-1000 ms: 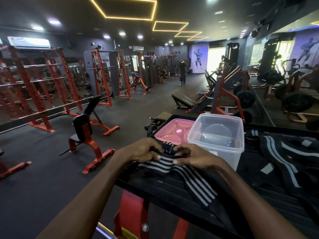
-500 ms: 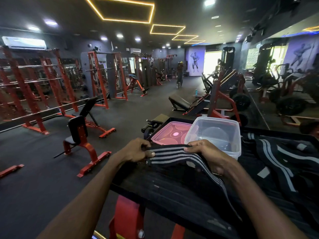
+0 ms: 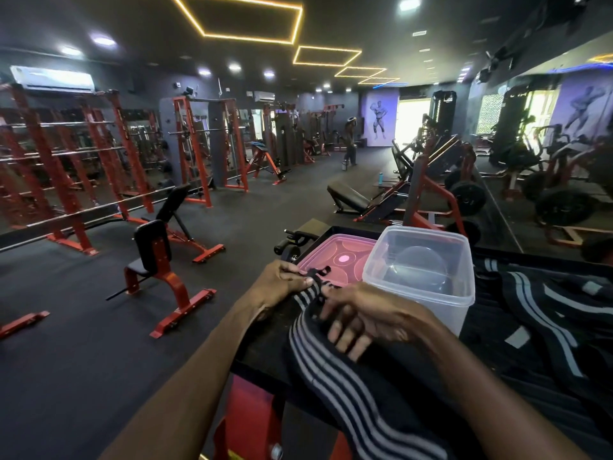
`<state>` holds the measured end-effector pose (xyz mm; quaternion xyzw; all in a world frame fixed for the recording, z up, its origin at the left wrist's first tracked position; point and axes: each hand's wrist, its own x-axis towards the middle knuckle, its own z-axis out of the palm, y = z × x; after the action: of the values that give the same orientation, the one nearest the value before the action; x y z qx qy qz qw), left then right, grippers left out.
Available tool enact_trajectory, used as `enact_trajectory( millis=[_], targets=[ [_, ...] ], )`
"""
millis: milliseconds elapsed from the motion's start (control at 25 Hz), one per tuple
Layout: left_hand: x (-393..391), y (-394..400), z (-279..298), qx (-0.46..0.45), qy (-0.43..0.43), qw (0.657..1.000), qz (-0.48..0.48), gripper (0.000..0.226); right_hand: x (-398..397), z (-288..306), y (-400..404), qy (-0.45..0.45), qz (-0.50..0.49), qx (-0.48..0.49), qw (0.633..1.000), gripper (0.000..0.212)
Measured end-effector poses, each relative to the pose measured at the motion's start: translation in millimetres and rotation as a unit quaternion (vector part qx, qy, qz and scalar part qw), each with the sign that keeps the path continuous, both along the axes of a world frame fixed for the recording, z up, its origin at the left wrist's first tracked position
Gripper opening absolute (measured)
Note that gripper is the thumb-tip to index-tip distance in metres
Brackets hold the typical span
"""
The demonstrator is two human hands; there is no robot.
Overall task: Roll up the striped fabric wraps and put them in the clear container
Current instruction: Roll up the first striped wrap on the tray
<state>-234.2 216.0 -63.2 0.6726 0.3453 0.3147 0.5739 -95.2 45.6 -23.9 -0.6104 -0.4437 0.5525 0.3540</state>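
head view | left hand [image 3: 282, 287] and right hand [image 3: 361, 313] both pinch the end of the striped wrap [image 3: 331, 370] over the surface, beside the clear container [image 3: 418, 287] | wrap looks soft, light, floppy; best held at its end

A single wide-angle head-worn view looks forward and slightly down from close above the black padded bench [image 3: 265, 351], with both forearms entering from the bottom edge, the gym floor [image 3: 83, 360] stretching ahead and the ceiling lights [image 3: 238, 18] curving overhead.
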Motion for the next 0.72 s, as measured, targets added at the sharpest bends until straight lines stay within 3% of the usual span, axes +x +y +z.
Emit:
enact_trajectory(
  millis=[120, 280, 360, 440, 560, 720],
  targets=[
    [3.6, -8.1, -3.3, -0.010, -0.035, 0.997, -0.065, 0.011, -5.7, -1.5, 26.4, -0.015, -0.136, 0.063, 0.989, 0.031],
    [2.9, -12.1, -8.2, -0.059, -0.046, 0.993, -0.088, 0.016, -10.5, -23.8, 54.6, -0.027, -0.211, 0.141, 0.967, 0.027],
    [-0.7, -11.6, -12.3, -0.109, -0.086, 0.985, -0.098, 0.019, -12.6, -31.5, 58.6, -0.012, -0.232, 0.168, 0.958, 0.012],
    [-5.9, -8.6, -17.9, -0.150, -0.123, 0.977, -0.093, 0.019, -10.0, -37.0, 60.7, 0.007, -0.258, 0.189, 0.947, 0.010],
    [-9.8, -9.7, -23.8, -0.146, -0.109, 0.982, -0.048, 0.009, -4.8, -44.7, 62.4, 0.018, -0.261, 0.217, 0.940, 0.006],
    [-6.1, -16.0, -25.2, -0.130, -0.087, 0.988, -0.005, 0.019, -3.0, -56.1, 63.3, -0.071, -0.217, 0.201, 0.953, 0.012]
  ],
)
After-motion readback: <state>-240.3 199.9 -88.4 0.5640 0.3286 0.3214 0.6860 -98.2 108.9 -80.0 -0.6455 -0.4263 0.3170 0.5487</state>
